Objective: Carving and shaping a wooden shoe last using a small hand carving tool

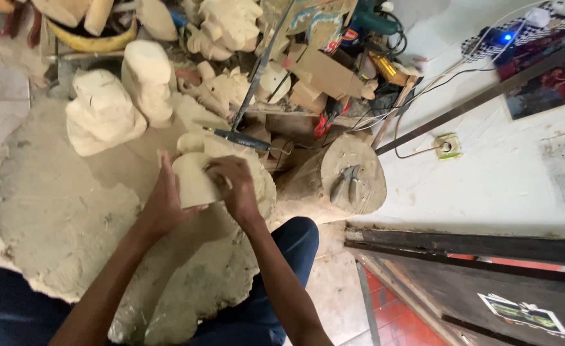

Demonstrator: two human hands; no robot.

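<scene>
My left hand (165,198) wraps the side of the pale wooden carving (194,174) while my right hand (234,186) presses closed on its front, above the sawdust pile (64,205).

Soft, even daylight is filling the scene, glaring brightest on the white wall (487,173) at right. Shadows are staying faint. Motion blur is softening both hands, and wide-angle distortion is bending the edges.

Bare forearms, dark blue trousers (289,240)
</scene>
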